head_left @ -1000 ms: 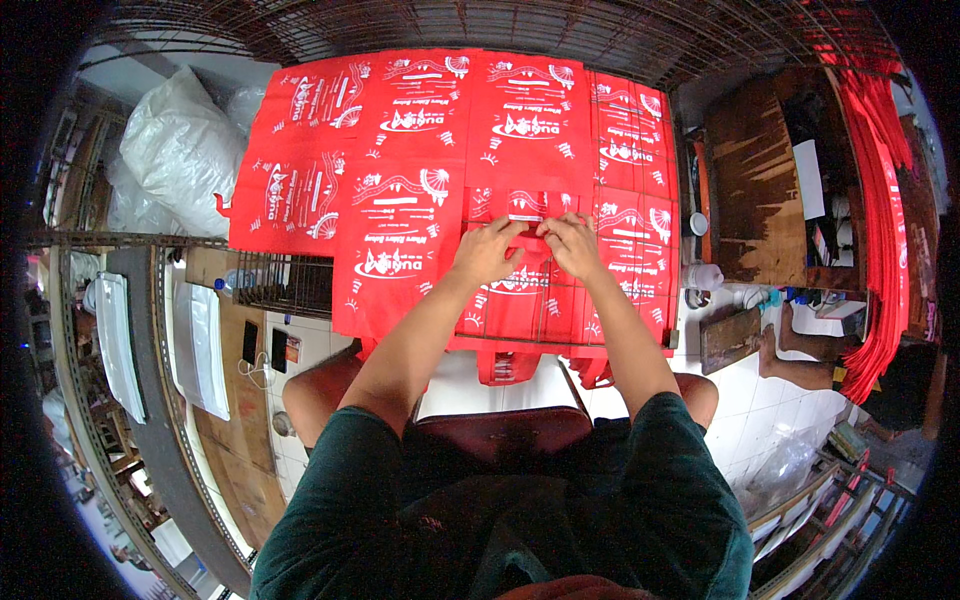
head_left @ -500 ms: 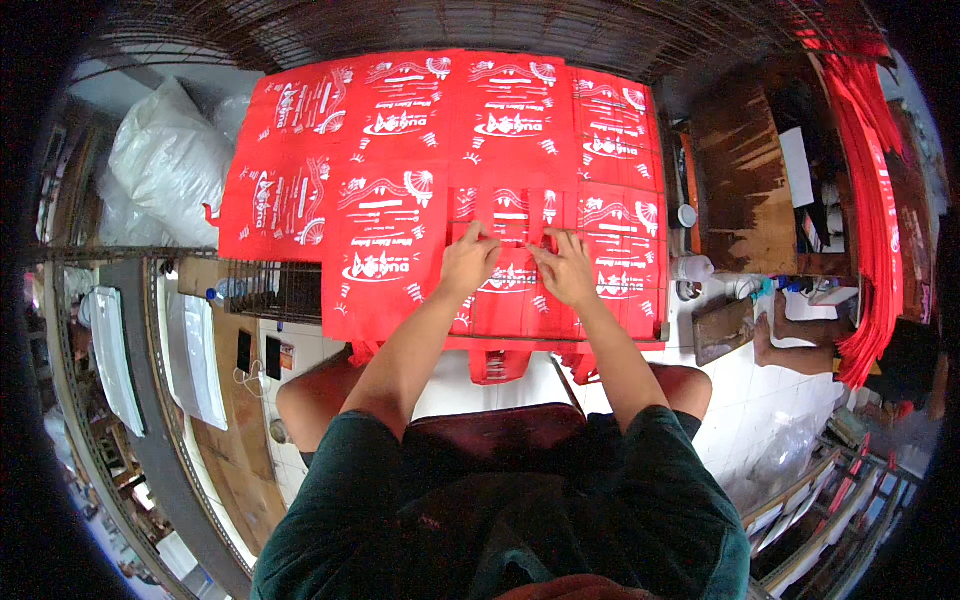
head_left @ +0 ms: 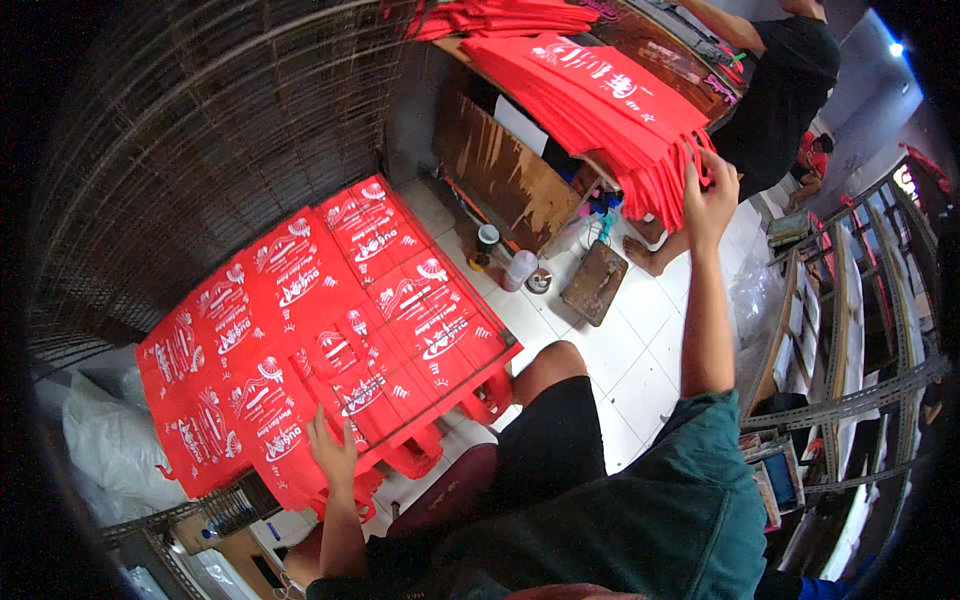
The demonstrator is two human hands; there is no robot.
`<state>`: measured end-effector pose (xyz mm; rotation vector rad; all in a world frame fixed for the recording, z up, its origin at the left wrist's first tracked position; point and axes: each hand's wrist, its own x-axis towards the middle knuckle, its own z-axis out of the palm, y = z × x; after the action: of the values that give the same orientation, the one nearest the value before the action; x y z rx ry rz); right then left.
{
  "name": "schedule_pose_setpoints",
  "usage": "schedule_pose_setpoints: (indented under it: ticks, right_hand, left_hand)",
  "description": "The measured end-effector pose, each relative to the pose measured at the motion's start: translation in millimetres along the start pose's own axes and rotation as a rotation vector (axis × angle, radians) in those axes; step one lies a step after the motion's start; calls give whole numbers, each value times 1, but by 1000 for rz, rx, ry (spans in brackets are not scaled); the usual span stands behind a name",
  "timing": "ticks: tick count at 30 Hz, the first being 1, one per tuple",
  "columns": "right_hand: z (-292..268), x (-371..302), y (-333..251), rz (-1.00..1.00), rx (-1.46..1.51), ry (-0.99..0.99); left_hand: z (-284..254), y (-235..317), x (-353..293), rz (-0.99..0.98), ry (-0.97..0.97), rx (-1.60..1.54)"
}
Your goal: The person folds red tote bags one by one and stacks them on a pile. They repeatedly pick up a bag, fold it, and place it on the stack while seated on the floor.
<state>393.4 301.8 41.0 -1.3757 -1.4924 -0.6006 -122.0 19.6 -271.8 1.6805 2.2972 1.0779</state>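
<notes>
Red fabric bags [head_left: 335, 285] with white prints lie side by side over a wire rack on the left. My left hand [head_left: 333, 450] rests near their front edge, fingers apart and holding nothing. Far to the right, my right hand [head_left: 713, 195] reaches up to a thick stack of red printed bags [head_left: 610, 95] on a raised surface. Its fingers are closed on the hanging edge of a bag at the stack's near corner. The strap there is partly hidden by the fingers.
A person in black [head_left: 785, 75] stands beyond the stack; another sits farther back. On the tiled floor are a wooden board [head_left: 594, 284], a plastic container [head_left: 520, 270] and a scuffed wooden panel [head_left: 500, 170]. Metal shelving [head_left: 850, 390] is at right, white sacks [head_left: 115, 435] at left.
The view has swung to the right. My right hand has left the bags on the rack and taken hold of one on the stack. My left hand stays by the rack.
</notes>
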Motion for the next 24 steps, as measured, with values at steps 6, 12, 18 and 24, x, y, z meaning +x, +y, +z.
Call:
schedule_pose_setpoints:
  ticks: [6,12,18,24]
  right_hand:
    - [53,51,99,-93,-193,-395]
    - [77,50,98,-131,-50,-341]
    - [11,35,3,-421,52,-18]
    - [-51,-49,-93,-367,14,-43]
  left_hand:
    - [-17,62,-8,-37,40,-32]
    - [-32,144,25,112,84,-135]
    - [17,321,112,-86,-495,-930]
    - [25,482,161,-214,-700,-1375]
